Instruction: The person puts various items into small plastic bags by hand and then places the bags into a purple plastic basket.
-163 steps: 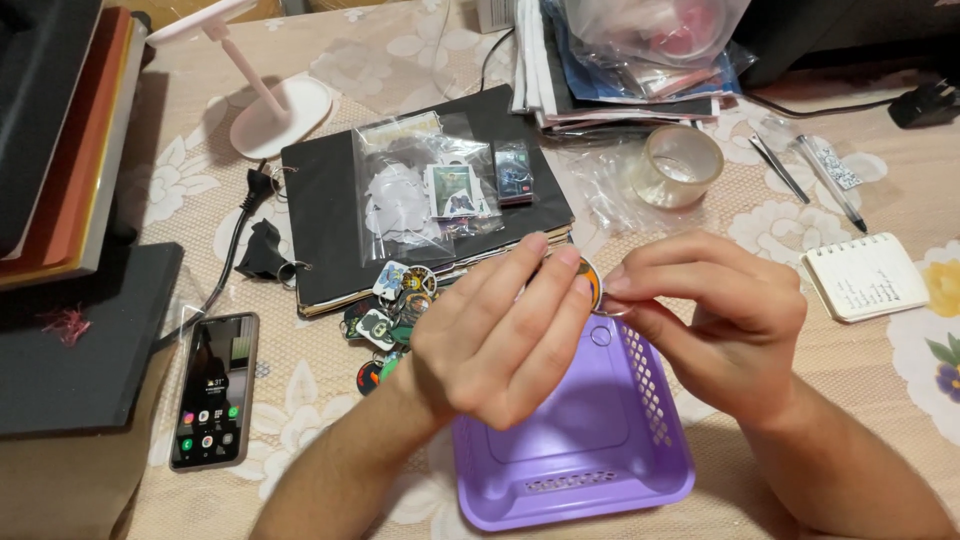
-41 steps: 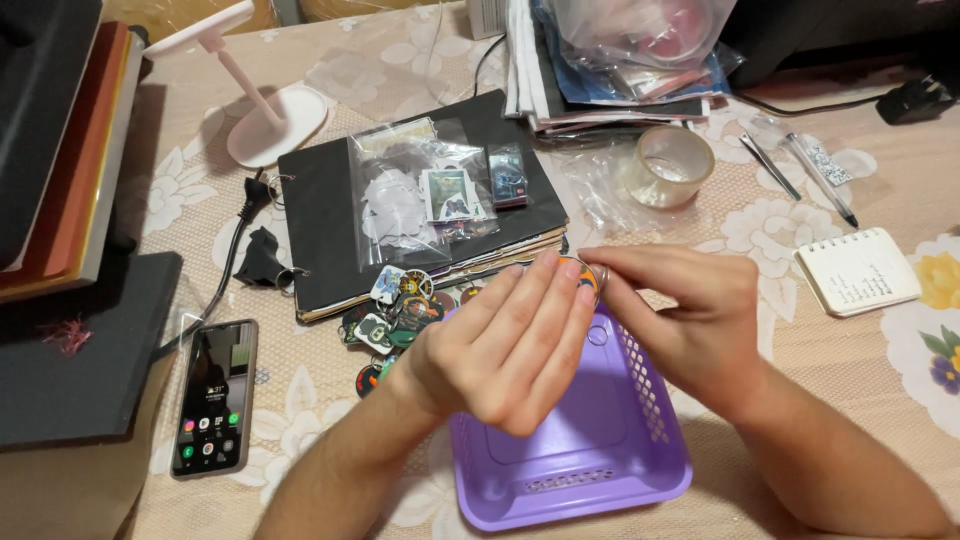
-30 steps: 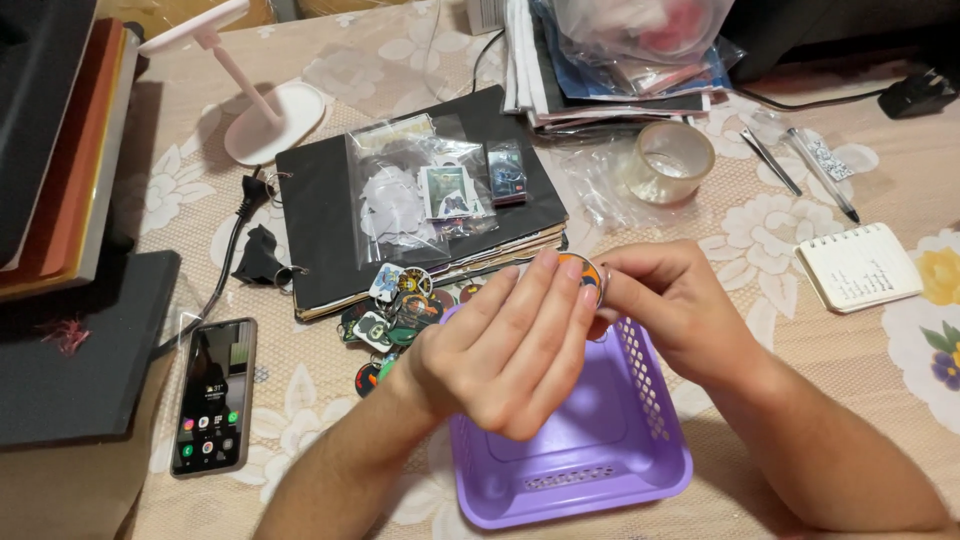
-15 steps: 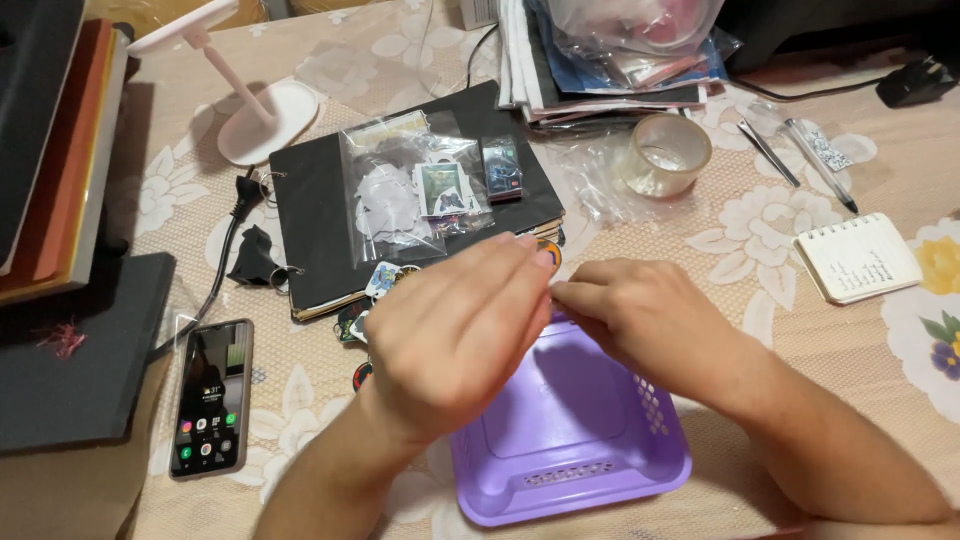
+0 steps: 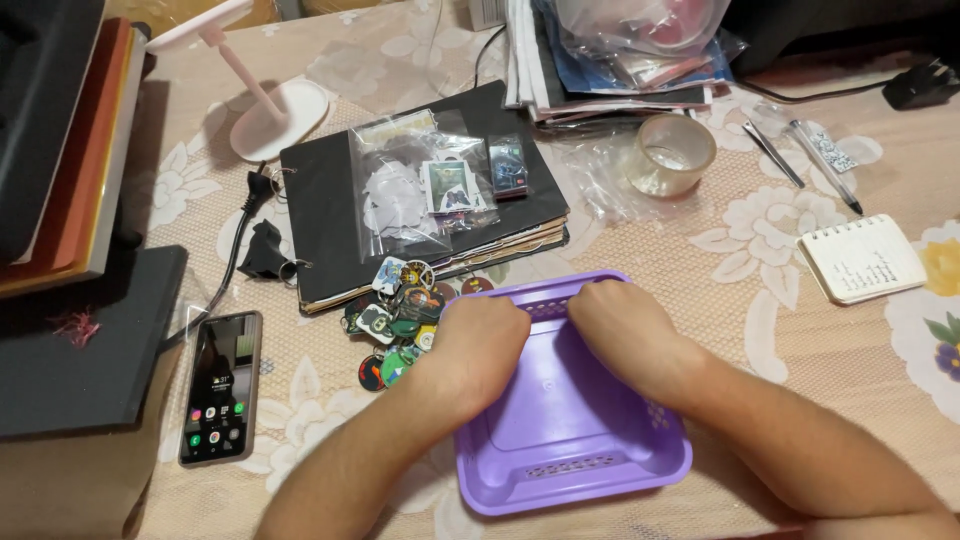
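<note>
A purple plastic tray [image 5: 570, 440] lies on the flowered tablecloth in front of me. My left hand [image 5: 485, 340] and my right hand [image 5: 620, 325] rest side by side inside it against its far wall, knuckles up and fingers curled under. Whatever is under the fingers is hidden. Just left of my left hand lies a pile of small round badges [image 5: 395, 310], at the tray's far left corner.
A black binder [image 5: 320, 200] carries a clear bag of stickers [image 5: 420, 185]. A phone [image 5: 220, 385] lies at the left, a tape roll [image 5: 677, 153], pens [image 5: 820, 165] and a notepad [image 5: 862, 258] at the right. A pink lamp base [image 5: 275, 115] stands behind.
Both hands were raised above the tray, pinching a small round badge between them. They have since dropped into the tray's far end, and the badge is out of sight.
</note>
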